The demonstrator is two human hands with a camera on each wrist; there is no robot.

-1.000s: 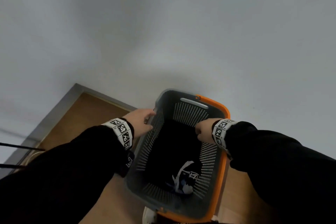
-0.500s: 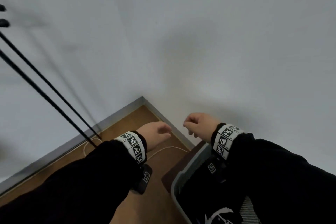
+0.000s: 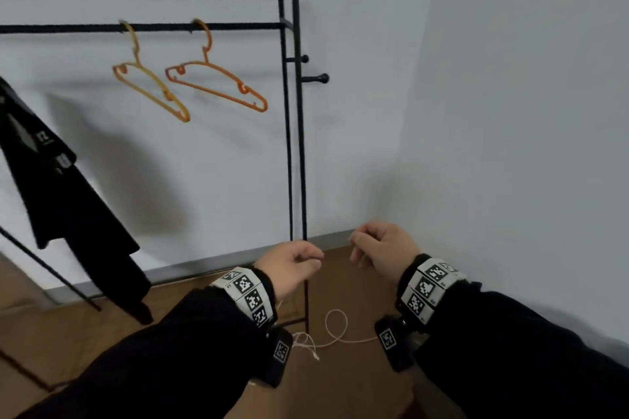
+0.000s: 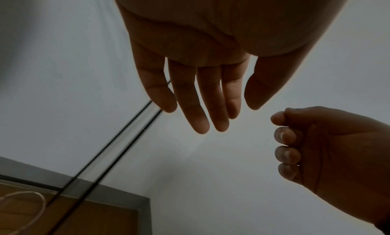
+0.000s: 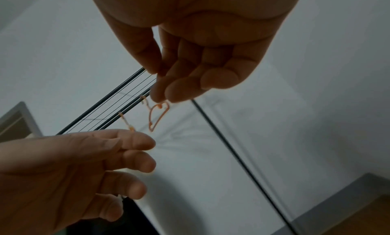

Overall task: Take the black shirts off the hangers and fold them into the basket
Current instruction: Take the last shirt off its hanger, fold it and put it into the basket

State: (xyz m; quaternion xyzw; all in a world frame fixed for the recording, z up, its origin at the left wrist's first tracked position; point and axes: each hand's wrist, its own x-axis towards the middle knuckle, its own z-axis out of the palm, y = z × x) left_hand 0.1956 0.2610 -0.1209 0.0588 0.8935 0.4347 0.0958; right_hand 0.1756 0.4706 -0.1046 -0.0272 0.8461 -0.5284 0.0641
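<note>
Two orange hangers, one (image 3: 149,88) left of the other (image 3: 218,78), hang bare from the lower rail of the black clothes rack (image 3: 292,112) in the upper left of the head view, so by the look of it two shirts are already off. One black shirt (image 3: 68,207) hangs at the far left edge of that frame, its hanger out of sight; it appears to be the one left to take down and fold. The basket is not in any current view, so how much lies folded in it cannot be told

The left hand (image 3: 292,265) sits low at centre frame with fingers nearly straight and relaxed, holding nothing. The right hand (image 3: 381,248), just to its right, has its fingers loosely curled and is also empty. Both are well apart from the shirt. A white cord (image 3: 335,333) lies looped on the wooden floor (image 3: 340,391) below them
</note>
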